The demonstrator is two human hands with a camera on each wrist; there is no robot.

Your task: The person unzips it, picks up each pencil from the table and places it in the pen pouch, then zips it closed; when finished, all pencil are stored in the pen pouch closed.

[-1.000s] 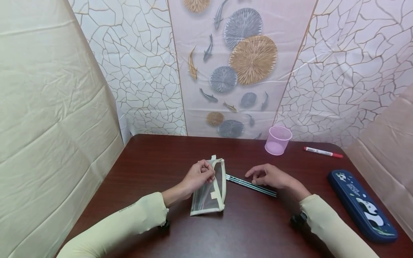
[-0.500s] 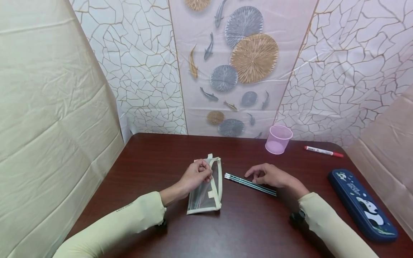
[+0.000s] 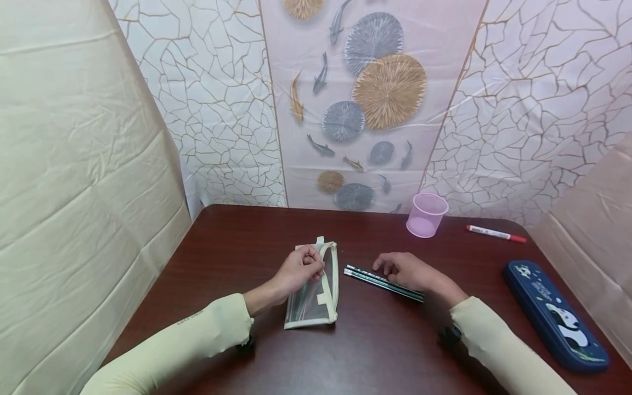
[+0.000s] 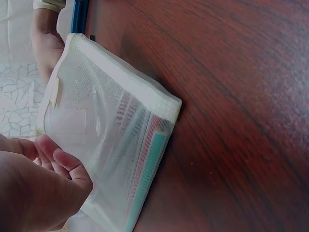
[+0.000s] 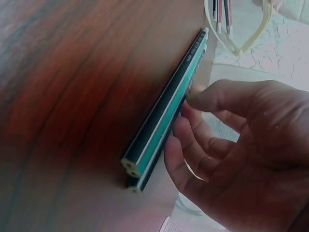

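My left hand (image 3: 299, 270) pinches the upper edge of a see-through mesh pencil pouch (image 3: 308, 304) with cream trim, its zip side gaping. Long items show through the mesh in the left wrist view, one of them green (image 4: 150, 162). To the right of the pouch, three green-and-black pencils (image 3: 382, 284) with white ends lie side by side, slightly fanned. Over them is my right hand (image 3: 410, 270). In the right wrist view its thumb and loosely bent fingertips (image 5: 182, 126) are right at the side of the pencils (image 5: 161, 116).
A pink see-through cup (image 3: 427, 215) stands at the back right of the dark wooden table (image 3: 237, 230). A red-and-white marker (image 3: 495, 233) lies beyond it. Near the right edge is a dark blue pencil case (image 3: 555, 315) with a panda.
My left hand has drawn the pouch slightly left, away from the pencils' white ends. One pencil has shifted apart from the others under my right hand, which has moved only a little.
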